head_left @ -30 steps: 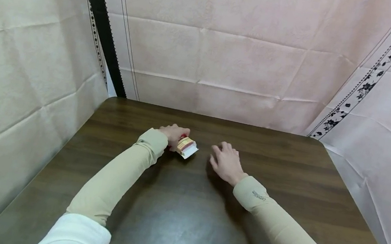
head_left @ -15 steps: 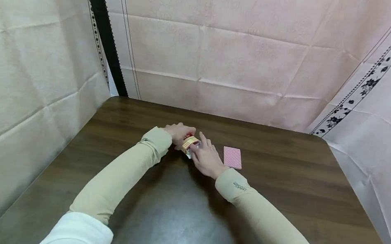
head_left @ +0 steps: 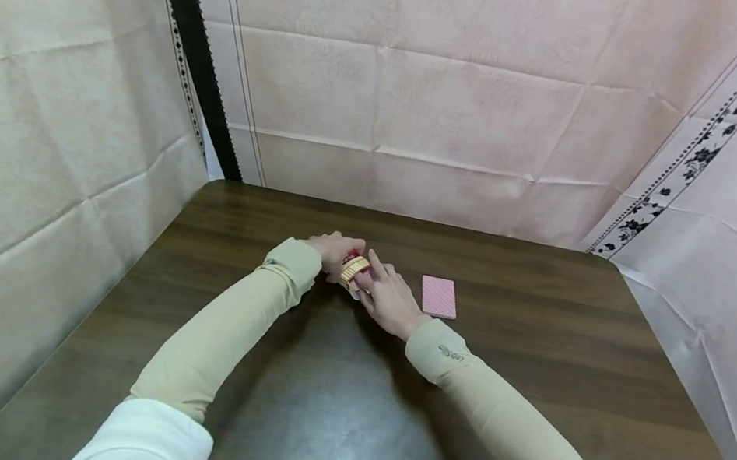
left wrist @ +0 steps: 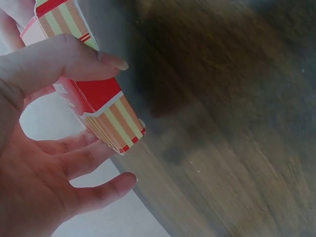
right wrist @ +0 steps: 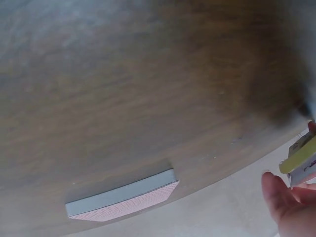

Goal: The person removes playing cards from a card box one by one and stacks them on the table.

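Note:
My left hand [head_left: 333,251] grips a red playing-card box [left wrist: 104,94] with yellow and orange stripes, its thumb across one face and fingers behind. The box [head_left: 356,267] is tilted just above or on the table; I cannot tell which. My right hand [head_left: 391,298] is at its near end, with fingers at the flap [right wrist: 298,160]. The right wrist view shows its thumb [right wrist: 275,192] beside that flap, most of the other fingers cut off. Just right of that hand, a deck of cards [head_left: 438,296] with a pink patterned back lies flat as a squared stack.
A dark wooden table [head_left: 524,330] bears everything. Pale cloth hangs [head_left: 387,99] stand along its back and both sides, with a black strip [head_left: 196,48] at the back left corner.
My right hand has moved left, from where it covered the deck to the box's end. The deck is now exposed on the table. The box's white flap shows less than before.

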Demonstrator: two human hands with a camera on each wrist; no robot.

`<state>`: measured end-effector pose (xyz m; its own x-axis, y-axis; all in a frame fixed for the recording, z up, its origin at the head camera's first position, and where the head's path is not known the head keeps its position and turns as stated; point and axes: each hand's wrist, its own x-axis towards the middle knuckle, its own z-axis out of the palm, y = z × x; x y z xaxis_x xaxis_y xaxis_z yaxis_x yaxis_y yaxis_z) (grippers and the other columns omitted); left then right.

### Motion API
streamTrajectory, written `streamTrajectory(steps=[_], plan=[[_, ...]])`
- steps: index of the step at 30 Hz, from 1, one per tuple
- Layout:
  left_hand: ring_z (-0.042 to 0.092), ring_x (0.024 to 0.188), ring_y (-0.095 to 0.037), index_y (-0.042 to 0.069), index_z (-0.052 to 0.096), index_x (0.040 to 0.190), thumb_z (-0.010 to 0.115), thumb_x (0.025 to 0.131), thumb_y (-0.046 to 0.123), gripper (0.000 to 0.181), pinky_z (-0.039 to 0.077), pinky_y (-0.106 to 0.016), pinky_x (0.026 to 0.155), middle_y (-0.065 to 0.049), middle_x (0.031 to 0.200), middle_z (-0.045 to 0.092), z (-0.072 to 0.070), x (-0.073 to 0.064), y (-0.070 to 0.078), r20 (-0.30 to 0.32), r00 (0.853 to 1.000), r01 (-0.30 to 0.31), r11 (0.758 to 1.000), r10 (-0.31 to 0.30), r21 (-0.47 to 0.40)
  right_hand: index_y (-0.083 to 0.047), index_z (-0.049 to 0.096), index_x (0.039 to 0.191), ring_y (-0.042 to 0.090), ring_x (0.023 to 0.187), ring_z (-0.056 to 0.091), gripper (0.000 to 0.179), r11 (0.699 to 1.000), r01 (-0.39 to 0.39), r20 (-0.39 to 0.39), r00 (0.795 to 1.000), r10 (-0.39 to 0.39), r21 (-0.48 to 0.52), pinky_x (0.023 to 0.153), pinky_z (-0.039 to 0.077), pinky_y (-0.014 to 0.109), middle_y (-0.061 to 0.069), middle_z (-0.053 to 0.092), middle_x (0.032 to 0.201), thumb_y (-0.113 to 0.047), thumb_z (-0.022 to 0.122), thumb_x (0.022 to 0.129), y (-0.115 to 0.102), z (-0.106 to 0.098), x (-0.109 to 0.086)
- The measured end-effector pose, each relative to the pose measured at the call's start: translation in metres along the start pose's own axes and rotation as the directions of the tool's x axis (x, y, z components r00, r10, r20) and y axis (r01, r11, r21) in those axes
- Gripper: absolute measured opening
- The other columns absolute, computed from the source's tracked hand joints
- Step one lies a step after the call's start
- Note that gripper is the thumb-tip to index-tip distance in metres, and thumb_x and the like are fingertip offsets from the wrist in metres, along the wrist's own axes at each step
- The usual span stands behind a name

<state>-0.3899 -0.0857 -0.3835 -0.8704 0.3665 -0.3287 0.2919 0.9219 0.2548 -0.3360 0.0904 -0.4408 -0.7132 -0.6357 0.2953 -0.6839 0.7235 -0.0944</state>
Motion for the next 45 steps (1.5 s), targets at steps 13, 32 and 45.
streamTrajectory(steps=[13, 32, 45], plan=[[0.048, 0.090, -0.027, 0.024, 0.047, 0.117, 0.076, 0.065, -0.005, 0.067, 0.043, -0.035, 0.060, -0.012, 0.112, 0.048, 0.016, -0.002, -0.007, 0.010, 0.999, 0.052, 0.999, -0.051, -0.012, -0.012, 0.068, 0.107, 0.032, 0.115, 0.056, 0.034, 0.997, -0.045, -0.091, 0.995, 0.051, 0.066, 0.094, 0.049, 0.049, 0.019, 0.054, 0.135, -0.042, 0.062, 0.092, -0.004, 0.004, -0.017], [0.047, 0.095, -0.032, 0.025, 0.043, 0.123, 0.076, 0.066, -0.001, 0.071, 0.040, -0.045, 0.077, -0.016, 0.118, 0.041, 0.004, -0.001, -0.014, -0.059, 0.993, 0.103, 0.994, -0.105, -0.032, -0.005, 0.051, 0.117, 0.032, 0.088, 0.050, 0.041, 0.966, -0.260, -0.067, 0.963, 0.260, -0.001, 0.077, 0.045, 0.042, 0.017, 0.053, 0.095, -0.037, 0.058, 0.092, 0.025, -0.008, -0.030], [0.049, 0.099, -0.035, 0.025, 0.041, 0.125, 0.075, 0.068, 0.001, 0.070, 0.038, -0.053, 0.088, -0.018, 0.120, 0.040, 0.003, -0.006, -0.023, -0.091, 0.989, 0.113, 0.993, -0.116, -0.042, 0.002, 0.051, 0.110, 0.044, 0.093, 0.053, 0.047, 0.796, -0.576, -0.058, 0.815, 0.576, -0.184, 0.078, 0.045, 0.055, 0.028, 0.052, 0.100, -0.043, 0.045, 0.097, 0.064, -0.011, -0.052]])
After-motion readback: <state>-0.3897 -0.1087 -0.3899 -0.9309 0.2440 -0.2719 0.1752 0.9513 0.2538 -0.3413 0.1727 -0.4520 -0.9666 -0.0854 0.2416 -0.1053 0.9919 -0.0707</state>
